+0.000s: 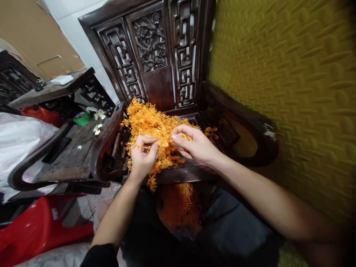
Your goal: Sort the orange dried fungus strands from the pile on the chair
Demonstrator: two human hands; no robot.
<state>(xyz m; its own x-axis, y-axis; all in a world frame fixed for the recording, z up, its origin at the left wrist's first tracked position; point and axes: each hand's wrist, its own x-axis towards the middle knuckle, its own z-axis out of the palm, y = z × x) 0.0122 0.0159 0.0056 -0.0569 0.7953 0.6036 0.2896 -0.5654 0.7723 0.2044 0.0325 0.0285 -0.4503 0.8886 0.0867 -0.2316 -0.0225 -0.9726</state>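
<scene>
A big heap of orange, frilly plastic-looking sprigs (147, 122) lies on the seat of a dark carved wooden chair (191, 174). Over the front of this heap, my left hand (143, 155) is closed in a pinch, with a thin orange sprig stem between thumb and fingers. Close beside it on the right, my right hand (191, 144) is closed too, fingertips pinched on an orange sprig whose end shows by the curled fingers. The exact tips of both pinches are small and partly hidden by the orange behind them.
Below the seat, between the legs, more orange sprigs lie in a reddish container (179, 207). A second wooden chair (66, 167) at left bears a green tape roll (82, 118) and pale pieces. A red plastic stool (41, 222) is lower left; a yellow textured wall (286, 74) bounds the right.
</scene>
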